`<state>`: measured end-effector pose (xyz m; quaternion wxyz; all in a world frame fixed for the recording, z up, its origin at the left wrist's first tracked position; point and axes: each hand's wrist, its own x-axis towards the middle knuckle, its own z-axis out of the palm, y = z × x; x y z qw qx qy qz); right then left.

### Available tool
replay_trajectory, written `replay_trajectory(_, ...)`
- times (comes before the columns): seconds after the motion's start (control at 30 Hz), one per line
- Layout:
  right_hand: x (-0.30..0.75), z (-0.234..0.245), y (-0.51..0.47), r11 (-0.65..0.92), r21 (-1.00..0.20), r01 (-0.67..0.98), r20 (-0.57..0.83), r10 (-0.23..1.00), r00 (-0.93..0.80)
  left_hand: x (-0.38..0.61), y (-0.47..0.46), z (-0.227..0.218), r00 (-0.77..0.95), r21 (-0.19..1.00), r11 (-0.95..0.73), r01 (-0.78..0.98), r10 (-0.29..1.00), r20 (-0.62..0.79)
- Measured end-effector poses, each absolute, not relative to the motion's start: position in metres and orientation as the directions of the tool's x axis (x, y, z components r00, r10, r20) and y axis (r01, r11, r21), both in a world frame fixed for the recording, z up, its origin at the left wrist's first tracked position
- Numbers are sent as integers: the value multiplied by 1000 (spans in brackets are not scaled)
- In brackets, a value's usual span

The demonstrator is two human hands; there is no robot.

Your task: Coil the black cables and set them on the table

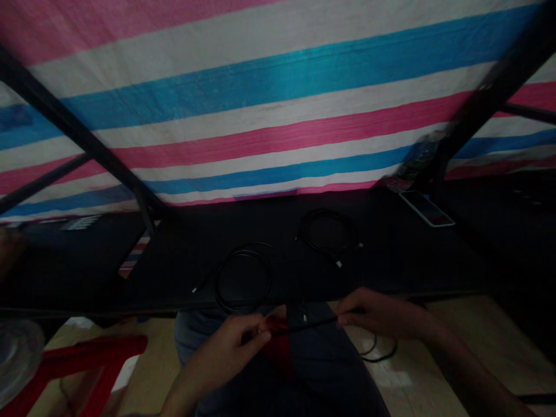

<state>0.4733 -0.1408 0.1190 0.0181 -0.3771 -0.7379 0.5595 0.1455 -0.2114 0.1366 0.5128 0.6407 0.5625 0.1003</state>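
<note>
A stretch of black cable (pixel 306 328) runs between my hands above my lap, just in front of the dark table's near edge. My left hand (pixel 237 341) pinches one end of that stretch between thumb and fingers. On the other side, my right hand (pixel 369 313) grips the cable with closed fingers. A small pale-tipped connector (pixel 304 317) hangs near the table edge between the hands; which cable it belongs to is unclear. Two coiled black cables lie on the table: a left coil (pixel 217 278) and a right coil (pixel 357 229), both with light connector ends.
A phone (pixel 427 209) lies at the table's back right beside a clear plastic bottle (pixel 412 165). Dark metal posts (pixel 65 119) flank the table (pixel 174 260). A striped sheet (pixel 269 136) hangs behind. Another person's hand (pixel 9 246) shows at far left, above a red stool (pixel 95 353).
</note>
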Motion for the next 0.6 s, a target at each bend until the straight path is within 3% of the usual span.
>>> replay_trajectory(0.13,489,118,-136,31,-859,511,-400,582,-708,129,-208,132,203,755,143,640,916,-345)
replay_trajectory(0.3,508,113,-134,-12,-836,549,-445,601,-664,100,-204,123,-112,663,186,725,982,-152)
replay_trajectory(0.47,528,111,-137,-79,-807,585,-497,626,-601,52,-211,119,-391,524,263,810,909,147)
replay_trajectory(0.6,537,121,-136,-62,-780,623,-518,624,-586,24,-218,121,-534,466,372,803,796,285)
